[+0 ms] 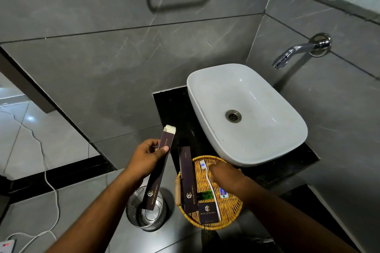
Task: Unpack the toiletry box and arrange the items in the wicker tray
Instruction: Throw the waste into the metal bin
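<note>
My left hand grips a long dark toiletry box with its top flap open, held tilted left of the tray. A round wicker tray sits on the black counter in front of the basin. In it lie a long dark comb box, a small dark square box, a green item, a small blue-and-white sachet and a white toothbrush. My right hand rests over the tray with fingers on the toothbrush handle.
A white basin stands on the counter behind the tray, with a chrome wall tap above it. A metal waste bin stands on the floor below my left hand. A white cable runs across the floor tiles.
</note>
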A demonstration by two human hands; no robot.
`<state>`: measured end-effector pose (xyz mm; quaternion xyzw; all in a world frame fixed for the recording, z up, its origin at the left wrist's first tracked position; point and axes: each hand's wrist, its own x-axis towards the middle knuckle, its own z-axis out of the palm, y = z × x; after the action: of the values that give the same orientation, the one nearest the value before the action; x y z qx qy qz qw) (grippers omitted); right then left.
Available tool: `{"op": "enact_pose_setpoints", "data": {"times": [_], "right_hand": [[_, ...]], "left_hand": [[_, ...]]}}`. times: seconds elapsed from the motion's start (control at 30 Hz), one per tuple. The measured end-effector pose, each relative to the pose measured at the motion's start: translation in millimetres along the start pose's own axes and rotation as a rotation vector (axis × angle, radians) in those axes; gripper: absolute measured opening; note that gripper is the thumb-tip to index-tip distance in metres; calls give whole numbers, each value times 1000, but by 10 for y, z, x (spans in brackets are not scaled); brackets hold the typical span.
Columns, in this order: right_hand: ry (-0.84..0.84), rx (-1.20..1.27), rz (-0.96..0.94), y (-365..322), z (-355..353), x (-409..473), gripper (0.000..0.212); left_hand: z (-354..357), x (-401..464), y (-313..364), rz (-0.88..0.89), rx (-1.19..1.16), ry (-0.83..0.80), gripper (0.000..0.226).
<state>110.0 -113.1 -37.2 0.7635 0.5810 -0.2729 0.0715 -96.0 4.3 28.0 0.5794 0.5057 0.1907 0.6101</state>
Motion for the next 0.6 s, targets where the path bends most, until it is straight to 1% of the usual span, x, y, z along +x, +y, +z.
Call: {"op": "enact_pose_setpoints", "data": {"times": [0.07, 0.17, 0.27, 0.4, 0.53, 0.6], "right_hand": [[42, 59, 60, 16, 43, -3, 19], [147, 135, 131, -59, 106, -32, 28], [157, 117, 168, -152, 189, -44, 38], [183, 92, 166, -179, 241, -28, 33], [194, 49, 156, -180, 260, -33, 30], [206, 54, 156, -168, 329, -20, 25]], "left_hand": [[25, 29, -25, -6, -6, 6, 15], [28, 91, -61, -3, 2, 32, 15], [-6, 174, -99, 4, 21, 61, 20], [-77, 283, -192, 7, 57, 87, 22], [-182, 470, -471, -59, 109, 110, 24], [-216, 545, -647, -90, 139, 139, 24]]}}
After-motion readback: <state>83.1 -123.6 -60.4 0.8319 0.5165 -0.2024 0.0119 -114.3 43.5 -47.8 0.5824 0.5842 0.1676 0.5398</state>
